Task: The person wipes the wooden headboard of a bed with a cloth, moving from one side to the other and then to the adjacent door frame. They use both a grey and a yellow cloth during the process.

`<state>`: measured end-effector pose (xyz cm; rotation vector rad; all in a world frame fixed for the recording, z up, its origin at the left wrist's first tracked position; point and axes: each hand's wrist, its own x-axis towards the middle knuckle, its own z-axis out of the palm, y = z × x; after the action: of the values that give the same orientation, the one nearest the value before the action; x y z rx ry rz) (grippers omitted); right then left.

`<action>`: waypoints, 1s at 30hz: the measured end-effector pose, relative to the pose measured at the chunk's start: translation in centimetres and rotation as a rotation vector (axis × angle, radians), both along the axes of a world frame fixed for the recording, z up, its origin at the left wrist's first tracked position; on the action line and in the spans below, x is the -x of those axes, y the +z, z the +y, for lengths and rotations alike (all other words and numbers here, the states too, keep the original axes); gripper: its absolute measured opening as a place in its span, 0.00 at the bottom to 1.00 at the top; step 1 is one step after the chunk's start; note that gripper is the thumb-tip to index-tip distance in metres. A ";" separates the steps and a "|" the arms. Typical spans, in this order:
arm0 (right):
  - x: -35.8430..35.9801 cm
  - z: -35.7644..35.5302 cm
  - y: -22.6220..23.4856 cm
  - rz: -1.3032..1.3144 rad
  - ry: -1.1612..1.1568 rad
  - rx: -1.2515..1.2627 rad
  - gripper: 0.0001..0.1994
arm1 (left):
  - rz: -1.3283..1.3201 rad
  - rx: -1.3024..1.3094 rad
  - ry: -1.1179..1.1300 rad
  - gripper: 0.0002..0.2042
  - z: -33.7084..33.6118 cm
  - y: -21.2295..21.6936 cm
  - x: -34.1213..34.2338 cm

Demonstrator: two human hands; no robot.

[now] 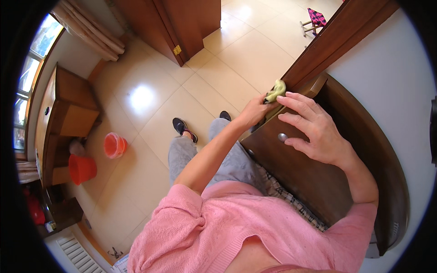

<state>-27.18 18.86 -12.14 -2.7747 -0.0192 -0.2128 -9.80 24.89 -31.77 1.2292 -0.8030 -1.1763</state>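
My left hand is closed around a pale yellow-green cloth at the far end of a dark brown wooden cabinet, close to the door frame. Part of the cloth is hidden behind the fingers. Over the cabinet, my right hand has its fingers spread and holds nothing. Its fingertips come close to the cloth; whether they touch it I cannot tell. A round metal knob shows on the cabinet front by the right thumb.
A brown door frame rises beyond the cabinet. An open brown door stands ahead. On the tiled floor at left are a red bucket and an orange-red basin, beside a wooden desk. A folding stool stands past the doorway.
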 end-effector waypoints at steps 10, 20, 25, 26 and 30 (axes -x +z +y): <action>-0.7 0.7 0.7 0.022 -0.069 0.023 0.32 | -0.398 -0.122 0.014 0.17 0.5 -11.1 0.7; -1.7 0.7 0.8 0.175 -0.069 0.096 0.37 | -0.304 -0.152 -0.016 0.19 0.8 -5.6 0.3; -2.3 0.6 1.1 0.268 -0.018 0.146 0.37 | -0.343 -0.097 -0.030 0.19 -1.4 -6.7 0.0; -2.4 0.6 1.3 0.283 -0.012 0.144 0.37 | -0.394 -0.135 -0.018 0.18 -1.5 -9.1 0.2; -2.7 0.1 1.4 0.313 0.013 0.137 0.35 | -0.468 -0.394 -0.101 0.17 0.4 -16.9 -0.2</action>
<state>-24.52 18.92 -10.72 -2.9107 0.0276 0.2357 -9.64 25.34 -48.68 1.8506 -1.0140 -1.1778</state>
